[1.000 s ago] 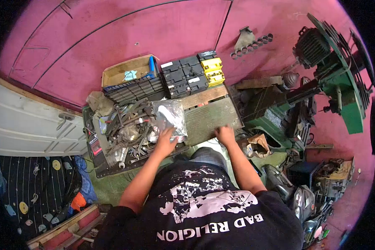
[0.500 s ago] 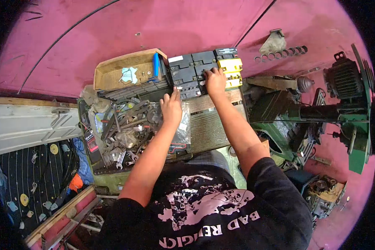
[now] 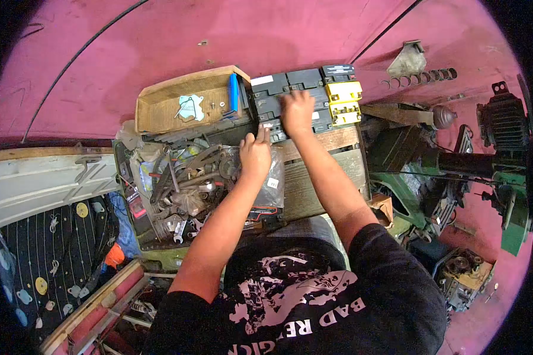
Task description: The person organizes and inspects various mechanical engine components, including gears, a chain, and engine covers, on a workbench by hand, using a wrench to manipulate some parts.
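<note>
Wrenches (image 3: pixel 179 231) and metal parts (image 3: pixel 188 179) are heaped in a dark tray (image 3: pixel 154 244), at whose right side a plastic bag (image 3: pixel 273 177) is laid. Beyond, the near edge of the black batteries (image 3: pixel 305 78) is met by the left hand (image 3: pixel 256 155), their tops partly covered by the right hand (image 3: pixel 297 112); neither grip can be told. A pale blue piece (image 3: pixel 190 106) is contained in the cardboard box (image 3: pixel 160 111) alongside.

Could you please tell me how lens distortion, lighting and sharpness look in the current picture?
Head view: rounded black corners suggest fisheye distortion; head view: the yellow batteries look bright, the dark batteries dim; head view: the left hand and right hand lack fine detail.
</note>
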### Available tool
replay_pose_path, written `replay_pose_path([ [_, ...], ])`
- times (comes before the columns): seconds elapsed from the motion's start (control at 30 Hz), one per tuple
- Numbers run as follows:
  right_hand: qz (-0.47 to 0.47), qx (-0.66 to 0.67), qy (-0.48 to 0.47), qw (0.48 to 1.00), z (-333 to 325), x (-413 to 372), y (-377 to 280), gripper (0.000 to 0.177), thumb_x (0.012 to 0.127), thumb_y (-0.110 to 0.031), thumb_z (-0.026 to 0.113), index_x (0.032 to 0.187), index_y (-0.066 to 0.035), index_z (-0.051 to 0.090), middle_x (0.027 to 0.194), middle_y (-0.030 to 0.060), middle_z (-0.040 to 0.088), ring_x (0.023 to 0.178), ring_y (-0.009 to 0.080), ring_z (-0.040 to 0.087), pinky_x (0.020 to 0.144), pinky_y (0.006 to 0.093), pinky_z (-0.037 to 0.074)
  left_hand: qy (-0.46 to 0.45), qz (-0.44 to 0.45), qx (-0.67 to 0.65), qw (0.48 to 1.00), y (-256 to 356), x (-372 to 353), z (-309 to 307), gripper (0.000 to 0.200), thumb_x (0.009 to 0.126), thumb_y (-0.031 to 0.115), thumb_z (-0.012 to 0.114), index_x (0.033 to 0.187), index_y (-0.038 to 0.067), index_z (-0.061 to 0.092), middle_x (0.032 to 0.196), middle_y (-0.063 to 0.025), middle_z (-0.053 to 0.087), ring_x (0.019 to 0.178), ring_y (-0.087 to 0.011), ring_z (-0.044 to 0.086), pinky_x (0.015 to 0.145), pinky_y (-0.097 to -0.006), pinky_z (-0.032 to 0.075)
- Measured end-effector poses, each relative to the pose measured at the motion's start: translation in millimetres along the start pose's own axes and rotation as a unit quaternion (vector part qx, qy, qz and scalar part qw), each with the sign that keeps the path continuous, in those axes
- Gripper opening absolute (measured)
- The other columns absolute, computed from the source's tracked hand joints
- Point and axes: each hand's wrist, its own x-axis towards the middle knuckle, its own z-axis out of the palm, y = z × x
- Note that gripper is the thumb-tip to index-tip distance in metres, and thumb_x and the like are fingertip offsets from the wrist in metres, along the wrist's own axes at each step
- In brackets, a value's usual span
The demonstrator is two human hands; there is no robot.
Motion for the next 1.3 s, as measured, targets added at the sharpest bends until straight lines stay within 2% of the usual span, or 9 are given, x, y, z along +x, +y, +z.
replay_pose_path([
  [0.1,0.037,0.012,0.039,0.998,19.3,-8.0,-9.4,0.017,0.081,-0.013,0.067,0.094,-0.013,0.077,0.093,0.0092,0.065,0.097,0.0323,0.054,0.083,0.0462,0.043,-0.003,-0.001,0.026,1.0,0.8,0.0,4.8,0.038,0.087,0.015,0.06,0.123,0.007,0.072,0.137,-0.0069,0.065,0.092,-0.0256,0.059,0.082,-0.0409,0.049],
  [0.23,-0.108,0.067,-0.025,0.992,21.7,-10.6,-26.9,0.023,0.079,-0.009,0.063,0.097,-0.013,0.078,0.093,0.0093,0.064,0.098,0.0311,0.055,0.082,0.0438,0.044,-0.067,-0.002,0.012,0.998,-5.6,2.2,-0.3,0.039,0.087,0.016,0.061,0.123,0.008,0.072,0.136,-0.008,0.065,0.091,-0.0256,0.059,0.08,-0.0407,0.05],
  [0.37,0.089,-0.048,-0.035,0.994,-4.5,-15.3,0.8,0.019,0.082,-0.013,0.061,0.093,-0.014,0.077,0.102,0.0093,0.064,0.103,0.0306,0.054,0.084,0.0457,0.042,0.023,0.041,0.009,0.999,-11.9,2.2,-4.3,0.037,0.084,0.019,0.067,0.12,0.013,0.073,0.127,-0.0079,0.07,0.079,-0.0272,0.065,0.071,-0.0399,0.056],
  [0.57,-0.017,0.05,-0.024,0.998,-8.7,-88.5,-32.4,0.017,0.081,-0.012,0.061,0.093,-0.007,0.073,0.099,0.0099,0.062,0.103,0.0315,0.053,0.088,0.0451,0.043,0.004,0.002,-0.035,0.999,-13.1,0.7,3.6,0.037,0.087,0.022,0.065,0.123,0.015,0.073,0.131,-0.0029,0.068,0.088,-0.0258,0.063,0.076,-0.0401,0.054],
  [0.63,-0.08,0.021,-0.007,0.997,-18.0,-83.0,-24.5,0.01,0.081,-0.011,0.067,0.089,-0.008,0.073,0.091,0.0087,0.061,0.091,0.0325,0.054,0.078,0.0445,0.043,0.043,0.022,-0.033,0.998,-15.0,0.9,-0.5,0.034,0.085,0.015,0.064,0.117,0.013,0.075,0.124,-0.0077,0.071,0.073,-0.0274,0.063,0.071,-0.0372,0.056],
  [0.73,0.102,-0.02,-0.009,0.995,-23.4,-71.8,-12.7,0.02,0.077,-0.009,0.062,0.094,-0.006,0.072,0.098,0.0113,0.063,0.1,0.0328,0.054,0.086,0.046,0.043,0.036,0.034,-0.024,0.998,-16.8,2.1,0.0,0.035,0.085,0.016,0.064,0.119,0.013,0.075,0.125,-0.007,0.071,0.073,-0.0264,0.063,0.072,-0.036,0.056],
  [0.87,-0.037,0.026,0.016,0.999,-5.8,-84.0,-23.9,0.018,0.079,-0.009,0.062,0.094,-0.006,0.072,0.094,0.0128,0.062,0.098,0.0335,0.054,0.086,0.0436,0.044,0.034,0.037,-0.027,0.998,-18.7,2.1,2.5,0.036,0.085,0.017,0.064,0.119,0.014,0.075,0.128,-0.0058,0.07,0.074,-0.0264,0.063,0.072,-0.0361,0.056],
  [1.1,0.08,-0.023,0.027,0.996,-15.3,-76.5,-20.0,0.01,0.076,-0.007,0.065,0.085,-0.006,0.068,0.094,0.0147,0.061,0.096,0.0361,0.054,0.083,0.0472,0.044,0.012,0.02,-0.009,1.0,-14.3,0.5,6.3,0.038,0.086,0.021,0.065,0.123,0.016,0.073,0.13,-0.0034,0.069,0.083,-0.0272,0.063,0.074,-0.0398,0.055],
  [1.3,-0.1,0.053,0.003,0.994,10.4,-24.9,-26.5,0.011,0.077,-0.011,0.064,0.086,-0.005,0.066,0.098,0.0137,0.061,0.102,0.035,0.054,0.089,0.0469,0.043,-0.025,-0.013,0.004,1.0,-12.8,3.2,6.4,0.038,0.087,0.023,0.063,0.124,0.018,0.072,0.133,-0.0021,0.068,0.088,-0.0265,0.063,0.076,-0.041,0.054],
])
